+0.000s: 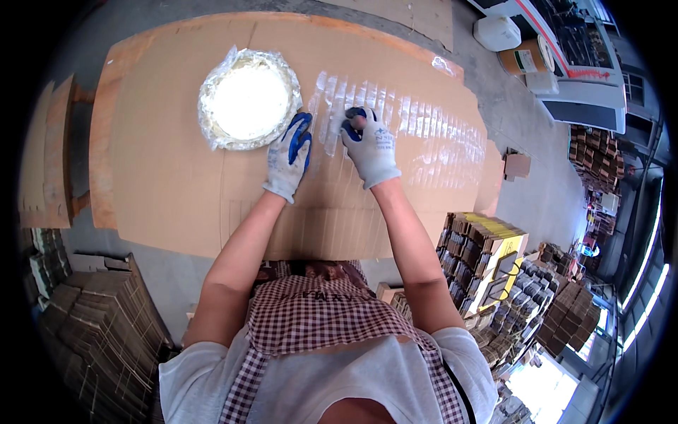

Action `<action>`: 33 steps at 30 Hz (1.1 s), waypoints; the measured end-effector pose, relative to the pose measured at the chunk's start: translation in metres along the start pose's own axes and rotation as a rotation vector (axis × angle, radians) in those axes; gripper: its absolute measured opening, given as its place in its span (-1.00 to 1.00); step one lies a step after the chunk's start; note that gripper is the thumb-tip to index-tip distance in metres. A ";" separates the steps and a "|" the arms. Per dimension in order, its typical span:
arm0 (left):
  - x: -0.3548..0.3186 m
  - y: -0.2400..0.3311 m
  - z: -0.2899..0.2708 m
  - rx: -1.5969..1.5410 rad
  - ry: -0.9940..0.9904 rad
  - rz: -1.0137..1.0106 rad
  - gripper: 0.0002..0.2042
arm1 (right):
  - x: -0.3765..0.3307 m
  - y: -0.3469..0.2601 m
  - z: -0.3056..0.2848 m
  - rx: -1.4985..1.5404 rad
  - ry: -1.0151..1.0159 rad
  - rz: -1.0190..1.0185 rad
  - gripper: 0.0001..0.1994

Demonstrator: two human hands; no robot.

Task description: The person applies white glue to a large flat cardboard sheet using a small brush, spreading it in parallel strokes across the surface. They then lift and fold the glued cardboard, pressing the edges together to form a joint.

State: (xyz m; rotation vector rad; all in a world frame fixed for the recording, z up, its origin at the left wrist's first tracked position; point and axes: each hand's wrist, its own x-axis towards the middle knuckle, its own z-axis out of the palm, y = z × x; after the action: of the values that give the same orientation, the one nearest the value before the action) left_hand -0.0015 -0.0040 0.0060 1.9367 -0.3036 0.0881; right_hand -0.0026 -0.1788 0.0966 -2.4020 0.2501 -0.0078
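Observation:
My left hand (289, 157), in a white and blue work glove, rests beside the lower right rim of a round, plastic-wrapped tub (206, 113). Its fingers are stretched out with a gap between them, and it holds nothing that I can see. The tub's white contents are washed out by glare. To its right, my right hand (372, 145), gloved the same way, has its fingers curled into a pinch over clear, shiny strips (441, 138). What lies in the pinch, if anything, is too small to make out. The strips lie side by side in rows on a cardboard sheet (166, 180).
An orange-edged wooden board (104, 169) shows under the cardboard. Stacked flat cardboard (106, 325) stands at the lower left. Bundled cardboard pieces (470, 247) are piled near my right elbow. A white jug (496, 33) and a brown drum (526, 56) stand far right.

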 end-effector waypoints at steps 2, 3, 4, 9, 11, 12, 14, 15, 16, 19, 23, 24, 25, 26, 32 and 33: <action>0.000 -0.002 -0.002 0.013 0.005 -0.004 -0.65 | -0.009 -0.011 -0.008 -0.055 -0.017 0.091 -0.67; 0.000 -0.001 -0.001 0.016 0.006 -0.006 -0.65 | -0.019 -0.009 -0.008 0.026 -0.048 0.084 -0.66; 0.000 -0.001 -0.001 0.011 0.007 -0.011 -0.65 | -0.029 -0.009 -0.004 0.021 -0.065 0.012 -0.66; 0.001 0.002 -0.002 0.043 0.007 0.016 -0.66 | -0.057 0.006 -0.001 -0.074 -0.030 -0.017 -0.63; 0.000 0.000 -0.002 0.069 0.005 0.032 -0.66 | -0.065 0.005 -0.010 -0.037 -0.011 0.036 -0.63; 0.000 -0.001 -0.001 0.080 0.003 0.041 -0.66 | -0.071 0.005 -0.008 -0.020 -0.014 -0.013 -0.63; 0.001 0.002 0.001 -0.031 0.019 -0.016 -0.67 | -0.082 0.003 -0.001 0.015 -0.019 -0.106 -0.64; 0.002 0.004 0.001 -0.086 0.026 -0.046 -0.67 | -0.086 0.002 -0.002 -0.006 -0.067 -0.066 -0.64; 0.000 0.004 0.002 -0.055 0.023 -0.028 -0.67 | -0.090 0.008 -0.003 -0.050 -0.038 -0.019 -0.64; 0.000 0.002 -0.001 0.018 0.033 0.014 -0.68 | -0.095 0.021 -0.011 -0.111 0.008 0.160 -0.60; 0.001 0.003 0.001 0.021 0.025 0.014 -0.68 | -0.112 0.017 -0.001 0.029 0.010 -0.018 -0.58; 0.001 0.003 0.001 0.023 0.020 0.012 -0.68 | -0.114 0.024 0.000 -0.016 0.020 0.007 -0.58; 0.001 0.004 0.001 0.013 0.021 0.014 -0.68 | -0.116 0.030 -0.001 -0.062 0.030 0.033 -0.58; 0.001 0.006 0.000 0.005 0.026 0.014 -0.69 | -0.116 0.032 -0.004 -0.106 0.036 0.056 -0.58; 0.000 0.005 -0.001 0.019 0.037 0.020 -0.68 | -0.119 0.019 0.002 0.012 0.136 0.002 -0.57; 0.000 0.006 0.000 0.031 0.033 0.018 -0.68 | -0.119 0.013 0.008 0.048 0.129 -0.037 -0.56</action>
State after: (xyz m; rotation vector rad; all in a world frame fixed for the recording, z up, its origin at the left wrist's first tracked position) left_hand -0.0029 -0.0059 0.0114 1.9612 -0.2996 0.1371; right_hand -0.1212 -0.1613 0.0891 -2.3612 0.2627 -0.1846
